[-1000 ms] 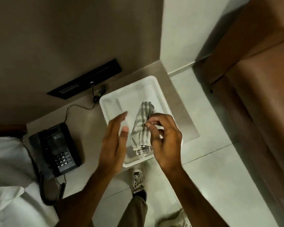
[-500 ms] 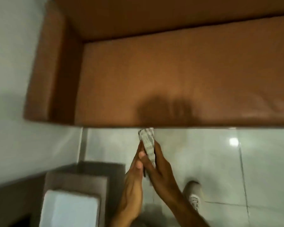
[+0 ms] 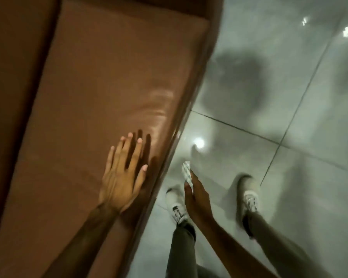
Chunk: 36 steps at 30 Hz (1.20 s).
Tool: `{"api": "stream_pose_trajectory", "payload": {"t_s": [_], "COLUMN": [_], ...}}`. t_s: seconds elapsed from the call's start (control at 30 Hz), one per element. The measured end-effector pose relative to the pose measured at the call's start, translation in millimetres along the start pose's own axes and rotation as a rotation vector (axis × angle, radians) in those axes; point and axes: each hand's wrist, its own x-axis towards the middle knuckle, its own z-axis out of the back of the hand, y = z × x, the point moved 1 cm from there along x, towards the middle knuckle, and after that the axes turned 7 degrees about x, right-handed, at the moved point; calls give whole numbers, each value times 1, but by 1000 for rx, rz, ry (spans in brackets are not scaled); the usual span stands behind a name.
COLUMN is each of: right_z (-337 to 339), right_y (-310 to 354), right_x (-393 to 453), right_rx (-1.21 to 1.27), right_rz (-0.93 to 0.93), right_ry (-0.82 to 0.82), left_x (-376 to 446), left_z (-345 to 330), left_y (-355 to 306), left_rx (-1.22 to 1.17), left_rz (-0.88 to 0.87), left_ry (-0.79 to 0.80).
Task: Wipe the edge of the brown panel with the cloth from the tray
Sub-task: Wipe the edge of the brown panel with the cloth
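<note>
The folded grey-and-white checked cloth (image 3: pixel 186 173) is up in the air, pinched in the right hand (image 3: pixel 197 199). It sticks out past the fingertips as a narrow strip pointing away from the person, and the lower end disappears into the palm. The fingers are closed narrow around it, with the thumb pressing it from the near side. It's a bit motion-blurred, so the weave is hard to make out. The cloth hangs over the floor just beside the front edge of the brown leather-look padded panel (image 3: pixel 113 81), close to it but not touching as far as I can see.

The left hand (image 3: pixel 122 177) is flat on top of that panel, palm down near the same edge, with the fingers stretched out and slightly spread and nothing held. It throws a sharp finger shadow on the surface just to its right. The panel runs diagonally through the view, with a darker brown frame along its left side and far end.

Everything to the right is glossy pale grey tiled floor (image 3: pixel 289 97) with dark grout lines and a few light reflections. The person's two pale sneakers (image 3: pixel 248 197) stand on it under grey trouser legs.
</note>
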Motion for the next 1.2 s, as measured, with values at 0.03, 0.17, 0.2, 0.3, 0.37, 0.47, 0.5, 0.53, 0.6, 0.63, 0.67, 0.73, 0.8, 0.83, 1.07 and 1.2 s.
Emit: {"api": "stream_pose_trajectory", "payload": {"t_s": [0.03,0.17,0.2,0.3,0.37,0.47,0.5,0.53,0.6,0.63,0.67,0.73,0.8,0.83,1.07,1.2], "right_z": [-9,-61,-77,-130,-163,-188,-189,-189,-185,-187,-191,-199,-210,-212,-152,-167], "right_y": [-18,-81,-96,-118,-111,-94,-97,-104,-120,-129,-136,-145,-147,-145,-78,-112], "right_x": [9,34,39,51,57,80,93,108,133,137,132,108,78,68,157,145], "right_rx": [42,266,334,604,710,684,688,700,725,758,790,807,808,813,773,820], "right_rz": [-51,-199,-227,-240,-244,-70,-31,-9,-38,-91,-148,-162,-154,-152,33,-136], "right_ry": [-36,-153,-190,-200,-125,-175,-213,-227,-210,-200,-191,-194,-188,-181,-180,-165], "left_x": [16,45,44,42,42,43,42,43,44,45,44,44,43,42,43,44], "left_z": [-13,-67,-81,-103,-112,-115,-117,-120,-125,-126,-127,-125,-123,-121,-123,-119], "left_y": [3,-2,-5,-2,1,4,4,4,4,5,7,6,5,4,8,3], "left_rx": [41,177,203,220,233,225,219,212,208,220,232,243,260,255,256,240], "left_rz": [-77,-199,-187,-178,-212,-209,-216,-232,-243,-230,-222,-217,-207,-211,-233,-222], "left_ry": [8,-2,-34,-169,-206,-257,-279,-300,-335,-343,-344,-336,-315,-305,-276,-242]}}
